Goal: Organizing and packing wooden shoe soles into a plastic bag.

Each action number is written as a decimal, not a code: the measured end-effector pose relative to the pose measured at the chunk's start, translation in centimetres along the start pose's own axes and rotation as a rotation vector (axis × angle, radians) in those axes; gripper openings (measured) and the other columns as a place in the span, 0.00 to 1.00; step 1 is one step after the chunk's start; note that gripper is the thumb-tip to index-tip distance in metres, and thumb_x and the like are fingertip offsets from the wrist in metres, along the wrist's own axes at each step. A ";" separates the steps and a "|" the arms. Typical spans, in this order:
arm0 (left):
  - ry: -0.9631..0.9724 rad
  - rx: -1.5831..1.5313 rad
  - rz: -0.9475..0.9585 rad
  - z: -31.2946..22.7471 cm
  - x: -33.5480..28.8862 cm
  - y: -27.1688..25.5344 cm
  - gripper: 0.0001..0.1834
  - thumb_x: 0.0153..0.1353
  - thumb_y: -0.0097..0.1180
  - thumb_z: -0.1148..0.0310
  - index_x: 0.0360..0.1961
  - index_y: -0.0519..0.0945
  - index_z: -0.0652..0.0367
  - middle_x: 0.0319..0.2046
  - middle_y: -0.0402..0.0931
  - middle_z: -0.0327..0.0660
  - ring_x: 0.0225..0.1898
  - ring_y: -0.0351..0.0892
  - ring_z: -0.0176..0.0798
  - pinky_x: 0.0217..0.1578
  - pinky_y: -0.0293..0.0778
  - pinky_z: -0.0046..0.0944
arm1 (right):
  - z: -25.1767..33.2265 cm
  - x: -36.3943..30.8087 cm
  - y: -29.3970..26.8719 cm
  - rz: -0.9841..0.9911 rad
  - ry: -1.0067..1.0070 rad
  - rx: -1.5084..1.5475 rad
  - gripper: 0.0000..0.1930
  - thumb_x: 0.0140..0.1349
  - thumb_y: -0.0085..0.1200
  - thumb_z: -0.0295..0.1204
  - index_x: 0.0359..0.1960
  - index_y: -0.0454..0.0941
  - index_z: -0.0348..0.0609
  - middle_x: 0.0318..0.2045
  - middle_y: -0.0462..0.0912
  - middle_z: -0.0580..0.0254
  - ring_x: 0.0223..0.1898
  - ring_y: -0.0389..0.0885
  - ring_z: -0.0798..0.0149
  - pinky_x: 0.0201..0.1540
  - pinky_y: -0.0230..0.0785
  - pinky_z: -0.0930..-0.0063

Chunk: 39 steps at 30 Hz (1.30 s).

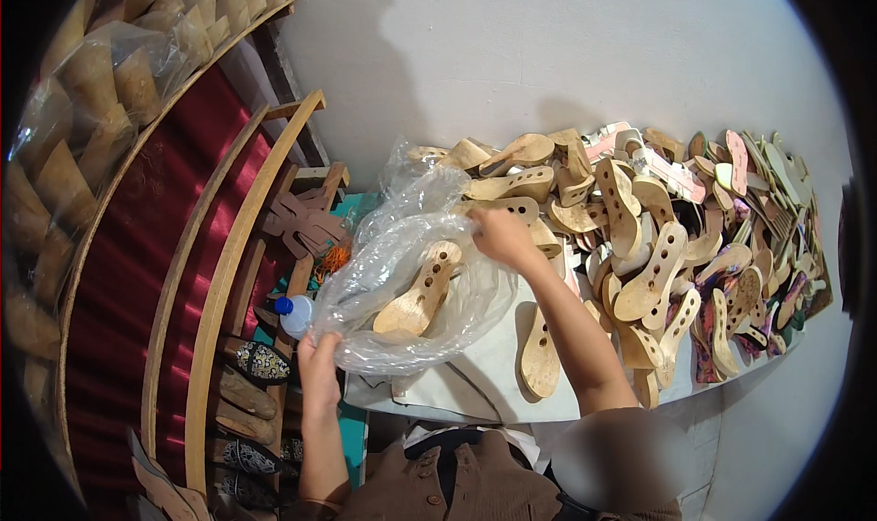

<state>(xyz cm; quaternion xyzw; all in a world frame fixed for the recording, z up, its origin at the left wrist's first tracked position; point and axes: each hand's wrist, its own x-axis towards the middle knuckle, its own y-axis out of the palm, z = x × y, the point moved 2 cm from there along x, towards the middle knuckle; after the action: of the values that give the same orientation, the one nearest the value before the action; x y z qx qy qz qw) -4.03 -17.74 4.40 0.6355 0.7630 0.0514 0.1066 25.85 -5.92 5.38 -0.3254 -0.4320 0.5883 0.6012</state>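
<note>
A large clear plastic bag is spread between my two hands over the white table. My left hand grips its near left rim with closed fingers. My right hand is closed on its far right rim. Inside the bag's mouth lies one wooden shoe last with a row of dark holes. Another wooden last lies on the table to the right of the bag. Beyond my right hand, a heap of wooden lasts covers much of the table.
A blue-capped plastic bottle stands left of the bag. Wooden rack rails run along the left, with patterned shoes below. Wooden pieces fill an upper shelf. Shoe parts are stacked far right against the wall.
</note>
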 end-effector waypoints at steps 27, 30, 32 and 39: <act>-0.004 -0.245 0.082 -0.7 5.8 -4.9 0.33 0.60 0.36 0.43 0.55 0.64 0.61 0.53 0.66 0.44 0.55 0.63 0.42 0.55 0.58 0.43 | 1.0 5.9 -0.1 0.264 0.078 1.362 0.25 0.56 0.53 0.31 0.55 0.64 0.39 0.46 0.73 0.62 0.46 0.73 0.68 0.47 0.64 0.73; 0.008 -0.338 0.088 1.4 5.0 -5.6 0.46 0.56 0.24 0.30 0.61 0.56 0.59 0.60 0.57 0.44 0.62 0.52 0.44 0.60 0.47 0.44 | -1.3 2.3 2.2 -0.201 0.013 1.660 0.22 0.63 0.44 0.40 0.56 0.63 0.45 0.54 0.68 0.59 0.59 0.60 0.66 0.58 0.53 0.69; -0.028 -0.415 0.101 3.2 4.8 -4.9 0.46 0.56 0.28 0.32 0.62 0.54 0.61 0.60 0.57 0.42 0.61 0.55 0.42 0.60 0.50 0.42 | -4.2 -0.6 7.0 -0.575 0.236 1.609 0.24 0.65 0.38 0.42 0.59 0.59 0.46 0.58 0.64 0.58 0.60 0.59 0.62 0.60 0.50 0.63; -0.074 -0.470 0.129 11.8 9.1 -3.9 0.32 0.63 0.30 0.44 0.60 0.59 0.53 0.57 0.61 0.41 0.59 0.58 0.42 0.59 0.54 0.44 | -2.8 -8.6 22.6 -0.605 0.680 1.576 0.27 0.66 0.34 0.38 0.65 0.47 0.44 0.64 0.51 0.52 0.65 0.48 0.58 0.64 0.42 0.66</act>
<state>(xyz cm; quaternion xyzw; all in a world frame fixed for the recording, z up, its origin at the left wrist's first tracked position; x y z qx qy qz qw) -6.59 -10.22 -8.75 0.6422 0.6835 0.2107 0.2757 19.30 -11.97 -17.32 0.1513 0.2292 0.4027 0.8732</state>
